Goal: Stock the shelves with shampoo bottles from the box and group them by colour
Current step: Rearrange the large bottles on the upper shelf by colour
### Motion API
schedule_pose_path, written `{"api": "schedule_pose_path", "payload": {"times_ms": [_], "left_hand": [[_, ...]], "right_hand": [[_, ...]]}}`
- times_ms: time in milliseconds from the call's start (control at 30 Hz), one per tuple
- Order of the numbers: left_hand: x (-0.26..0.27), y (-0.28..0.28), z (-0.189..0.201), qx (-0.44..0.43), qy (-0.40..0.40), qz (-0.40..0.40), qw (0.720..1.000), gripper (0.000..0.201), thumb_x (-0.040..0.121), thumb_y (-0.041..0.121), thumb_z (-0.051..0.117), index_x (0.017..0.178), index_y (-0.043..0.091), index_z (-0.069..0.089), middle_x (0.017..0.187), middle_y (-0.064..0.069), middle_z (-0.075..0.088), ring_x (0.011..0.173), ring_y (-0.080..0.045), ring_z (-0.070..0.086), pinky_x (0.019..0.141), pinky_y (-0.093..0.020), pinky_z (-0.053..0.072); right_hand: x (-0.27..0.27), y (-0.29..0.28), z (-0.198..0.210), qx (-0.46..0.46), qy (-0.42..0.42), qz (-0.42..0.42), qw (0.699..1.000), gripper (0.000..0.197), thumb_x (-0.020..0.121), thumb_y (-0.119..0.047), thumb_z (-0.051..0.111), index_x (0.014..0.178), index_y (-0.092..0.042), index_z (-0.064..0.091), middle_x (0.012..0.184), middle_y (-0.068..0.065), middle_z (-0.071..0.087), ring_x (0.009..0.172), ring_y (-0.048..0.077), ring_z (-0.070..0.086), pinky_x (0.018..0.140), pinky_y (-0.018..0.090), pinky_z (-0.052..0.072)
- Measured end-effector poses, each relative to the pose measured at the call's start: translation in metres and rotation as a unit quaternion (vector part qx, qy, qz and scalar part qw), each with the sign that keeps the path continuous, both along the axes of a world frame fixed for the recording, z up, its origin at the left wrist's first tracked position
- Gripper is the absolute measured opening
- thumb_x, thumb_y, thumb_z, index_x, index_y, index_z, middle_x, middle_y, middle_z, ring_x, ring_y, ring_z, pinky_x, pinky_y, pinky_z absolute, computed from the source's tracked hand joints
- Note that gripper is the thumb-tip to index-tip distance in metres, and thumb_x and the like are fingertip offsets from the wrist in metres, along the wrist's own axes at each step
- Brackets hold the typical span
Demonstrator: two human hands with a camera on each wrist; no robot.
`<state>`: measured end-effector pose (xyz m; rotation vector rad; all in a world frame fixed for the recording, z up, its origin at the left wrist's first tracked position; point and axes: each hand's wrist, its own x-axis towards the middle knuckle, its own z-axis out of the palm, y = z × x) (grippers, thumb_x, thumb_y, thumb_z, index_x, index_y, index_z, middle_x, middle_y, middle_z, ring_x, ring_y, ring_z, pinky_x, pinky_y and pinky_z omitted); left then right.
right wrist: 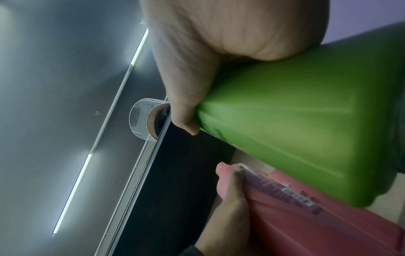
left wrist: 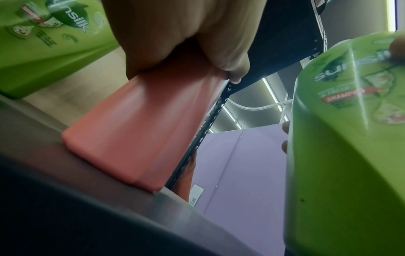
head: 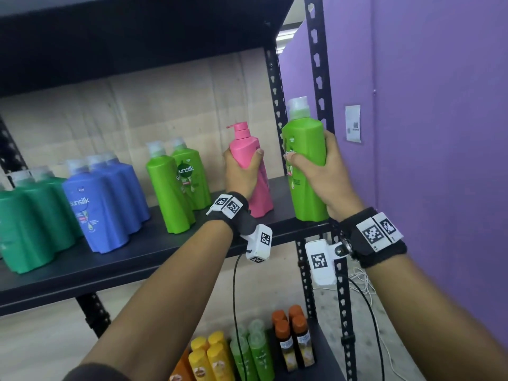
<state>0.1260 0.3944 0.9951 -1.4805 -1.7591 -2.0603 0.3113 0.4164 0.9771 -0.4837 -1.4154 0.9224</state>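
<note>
My left hand (head: pixel 242 166) grips a pink pump bottle (head: pixel 254 185) that stands on the black shelf (head: pixel 154 251) near its right end; the left wrist view shows its base (left wrist: pixel 140 138) resting on the shelf. My right hand (head: pixel 316 166) grips a light green shampoo bottle (head: pixel 305 149) with a clear cap, held upright at the shelf's right front corner, in front of the post. The right wrist view shows that green bottle (right wrist: pixel 295 124) in my palm, above the pink bottle (right wrist: pixel 328 225). Two more light green bottles (head: pixel 176 185) stand left of the pink one.
Further left on the shelf stand blue bottles (head: pixel 101 204) and dark green bottles (head: pixel 27 224). The lower shelf holds yellow (head: pixel 209 356), green (head: pixel 253 350) and orange-capped bottles (head: pixel 291 336). A perforated black post (head: pixel 321 78) and a purple wall (head: pixel 439 133) bound the right side.
</note>
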Motion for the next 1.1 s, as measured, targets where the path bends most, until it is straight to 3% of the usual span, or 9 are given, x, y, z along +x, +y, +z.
{"api": "schedule_pose_path", "payload": {"times_ms": [167,400,467,533,567,633,800,967,1100], "left_hand": [[-0.002,-0.009,-0.001,-0.051,0.033,-0.016,0.998,0.066,0.097,0.053,0.061,0.142,0.012,0.037,0.121,-0.006,0.062,0.101,-0.021,0.064,0.084,-0.031,0.05],[-0.019,-0.037,0.001,-0.158,0.189,0.007,0.969,0.066,0.099,0.056,0.055,0.147,0.014,0.038,0.12,0.002,0.056,0.101,-0.016,0.058,0.087,-0.029,0.045],[-0.029,-0.05,-0.001,-0.184,0.235,0.032,0.954,0.056,0.099,0.053,0.057,0.139,0.014,0.051,0.112,0.004,0.061,0.097,-0.015,0.06,0.085,-0.028,0.045],[-0.04,-0.064,-0.004,-0.207,0.27,0.075,0.937,0.034,0.098,0.05,0.058,0.11,0.019,0.066,0.088,0.01,0.064,0.086,-0.018,0.063,0.078,-0.026,0.045],[-0.045,-0.072,-0.005,-0.216,0.283,0.095,0.929,0.029,0.097,0.049,0.058,0.09,0.022,0.065,0.076,0.012,0.062,0.081,-0.021,0.063,0.072,-0.026,0.043],[-0.054,-0.086,-0.007,-0.235,0.297,0.129,0.916,0.039,0.097,0.045,0.058,0.07,0.017,0.061,0.067,0.003,0.061,0.077,-0.029,0.065,0.065,-0.03,0.042],[-0.073,-0.119,-0.009,-0.256,0.279,0.189,0.906,0.037,0.095,0.046,0.056,0.079,0.014,0.065,0.083,-0.01,0.071,0.086,-0.035,0.065,0.076,-0.038,0.054],[-0.092,-0.15,-0.012,-0.278,0.275,0.282,0.876,0.036,0.092,0.049,0.053,0.072,0.019,0.056,0.078,-0.004,0.061,0.074,-0.031,0.054,0.068,-0.032,0.042],[-0.11,-0.166,-0.015,-0.286,0.264,0.325,0.862,0.035,0.091,0.052,0.051,0.072,0.023,0.058,0.083,-0.004,0.062,0.078,-0.032,0.054,0.069,-0.033,0.042]], "right_hand": [[-0.001,-0.007,0.001,0.003,0.037,-0.005,0.999,0.063,0.071,-0.058,0.086,0.125,-0.049,0.055,0.105,-0.01,0.076,0.087,0.015,0.077,0.076,0.05,0.064],[-0.005,-0.02,0.003,-0.006,0.044,0.009,0.999,0.065,0.068,-0.065,0.085,0.123,-0.048,0.056,0.107,-0.011,0.075,0.09,0.014,0.076,0.08,0.049,0.063],[-0.008,-0.028,0.004,-0.001,0.043,0.016,0.999,0.062,0.068,-0.066,0.085,0.121,-0.049,0.056,0.105,-0.013,0.075,0.089,0.011,0.076,0.08,0.048,0.063],[-0.014,-0.036,0.006,0.007,0.045,0.022,0.999,0.056,0.068,-0.066,0.084,0.115,-0.051,0.058,0.103,-0.014,0.075,0.087,0.01,0.076,0.078,0.048,0.064],[-0.017,-0.04,0.008,0.01,0.05,0.028,0.998,0.054,0.069,-0.065,0.085,0.114,-0.05,0.059,0.103,-0.013,0.076,0.086,0.011,0.076,0.076,0.049,0.064],[-0.025,-0.045,0.009,0.007,0.055,0.043,0.998,0.055,0.069,-0.064,0.084,0.116,-0.047,0.06,0.105,-0.01,0.075,0.089,0.014,0.076,0.078,0.051,0.064],[-0.049,-0.059,0.01,-0.001,0.047,0.069,0.996,0.059,0.071,-0.062,0.083,0.122,-0.043,0.059,0.107,-0.016,0.074,0.097,0.01,0.074,0.089,0.049,0.06],[-0.076,-0.074,0.008,-0.003,0.061,0.109,0.992,0.055,0.072,-0.055,0.085,0.118,-0.038,0.061,0.105,-0.009,0.076,0.094,0.016,0.075,0.085,0.053,0.062],[-0.095,-0.079,0.006,-0.01,0.053,0.122,0.991,0.058,0.072,-0.055,0.086,0.121,-0.036,0.061,0.107,-0.005,0.076,0.096,0.022,0.075,0.087,0.055,0.06]]}}
